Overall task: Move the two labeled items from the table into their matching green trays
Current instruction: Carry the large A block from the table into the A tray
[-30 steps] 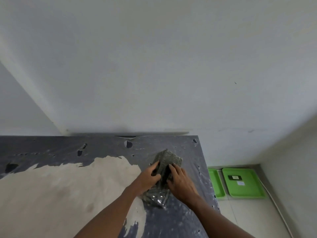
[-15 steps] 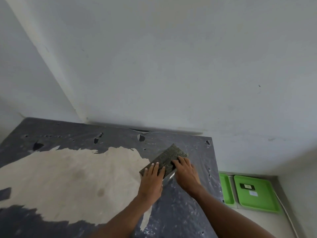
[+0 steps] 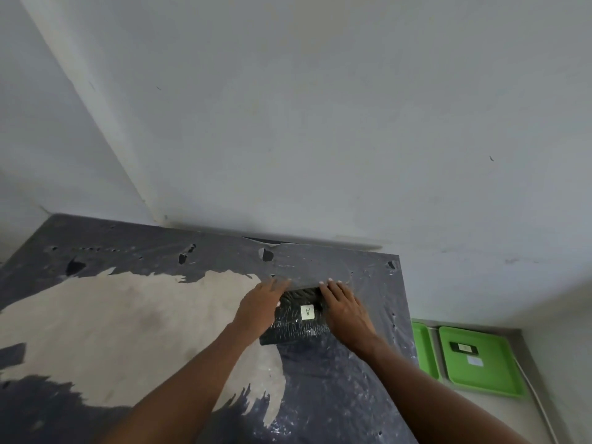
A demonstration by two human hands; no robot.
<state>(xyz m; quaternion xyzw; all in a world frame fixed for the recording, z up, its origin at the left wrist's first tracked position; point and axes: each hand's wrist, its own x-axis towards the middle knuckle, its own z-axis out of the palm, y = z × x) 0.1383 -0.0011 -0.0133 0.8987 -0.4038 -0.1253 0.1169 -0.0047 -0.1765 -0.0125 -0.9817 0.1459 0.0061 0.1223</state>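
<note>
Packet A (image 3: 296, 318) | both hands flank it, grip unclear: left hand (image 3: 261, 307), right hand (image 3: 344, 310) | risk: slick wrap slips off desk (image 3: 368, 395); trays (image 3: 480, 360) at 4 o'clock

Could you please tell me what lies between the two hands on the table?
In the head view, a dark wrapped item with a white label lies between the left hand and right hand.

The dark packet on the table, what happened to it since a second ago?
The packet was turned over: its white label marked A now faces up, where earlier only the patterned side showed. The left hand and right hand went from gripping it to lying flat along its sides. It stayed on the table; the green trays stayed put.
</note>
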